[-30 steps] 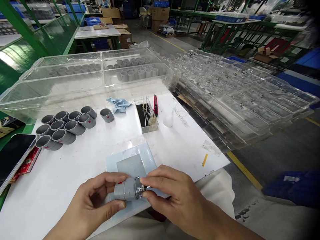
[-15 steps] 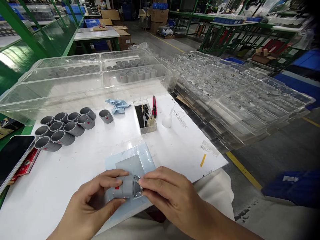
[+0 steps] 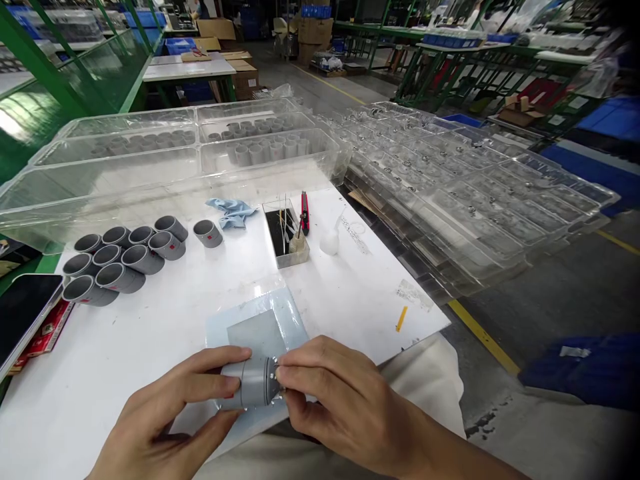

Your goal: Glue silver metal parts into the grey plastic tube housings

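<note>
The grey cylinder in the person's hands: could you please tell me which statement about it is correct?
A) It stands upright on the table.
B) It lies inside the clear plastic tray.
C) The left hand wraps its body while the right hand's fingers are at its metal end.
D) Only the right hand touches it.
C: the left hand wraps the body of the grey cylinder, and the right hand has its fingertips at the metal end.
</note>
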Available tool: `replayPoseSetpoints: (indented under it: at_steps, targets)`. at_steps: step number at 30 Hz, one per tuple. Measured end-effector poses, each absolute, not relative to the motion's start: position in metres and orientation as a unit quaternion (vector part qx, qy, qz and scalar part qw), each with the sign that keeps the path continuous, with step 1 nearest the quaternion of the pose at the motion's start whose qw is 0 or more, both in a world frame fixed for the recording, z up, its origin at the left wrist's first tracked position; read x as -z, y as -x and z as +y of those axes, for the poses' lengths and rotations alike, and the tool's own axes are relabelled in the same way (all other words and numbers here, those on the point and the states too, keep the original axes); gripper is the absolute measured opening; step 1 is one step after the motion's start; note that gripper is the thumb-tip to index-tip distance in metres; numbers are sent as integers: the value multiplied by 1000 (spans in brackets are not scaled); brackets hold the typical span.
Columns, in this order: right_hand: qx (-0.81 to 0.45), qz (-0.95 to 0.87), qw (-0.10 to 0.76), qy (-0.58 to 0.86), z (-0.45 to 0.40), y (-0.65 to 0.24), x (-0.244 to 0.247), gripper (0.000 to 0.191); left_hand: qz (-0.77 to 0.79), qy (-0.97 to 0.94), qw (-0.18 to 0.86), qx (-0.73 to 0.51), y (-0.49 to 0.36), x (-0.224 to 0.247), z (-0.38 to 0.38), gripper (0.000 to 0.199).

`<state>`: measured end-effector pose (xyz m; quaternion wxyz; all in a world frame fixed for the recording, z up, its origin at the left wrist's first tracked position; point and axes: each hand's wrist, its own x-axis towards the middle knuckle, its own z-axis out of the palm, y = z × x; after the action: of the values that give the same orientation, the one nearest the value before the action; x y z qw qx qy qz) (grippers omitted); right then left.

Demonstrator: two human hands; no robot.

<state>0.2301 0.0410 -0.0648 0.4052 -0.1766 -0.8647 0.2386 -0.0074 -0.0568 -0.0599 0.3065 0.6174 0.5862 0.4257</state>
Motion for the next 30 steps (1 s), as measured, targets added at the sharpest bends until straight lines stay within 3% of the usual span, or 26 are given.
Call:
replayPoseSetpoints:
  at_steps: [10, 16, 21, 25, 30]
  targets:
    - [-218, -875, 401, 163, 42, -231, 63, 25, 594, -598, 320, -432, 4, 56, -58, 38]
    - [-360, -817, 416, 171, 50, -220, 73, 24, 628, -580, 316, -410, 12, 55, -56, 32]
    - [-440, -797, 359, 207, 55, -215, 75, 22, 652, -558, 316, -405, 12, 51, -54, 31]
    - [-405, -835, 303, 217, 60, -210, 72, 22, 677, -548, 308, -383, 11, 45, -51, 30]
    - [-306, -898, 240, 205, 60, -205, 67, 29, 646, -606, 311, -345, 16, 46, -50, 50]
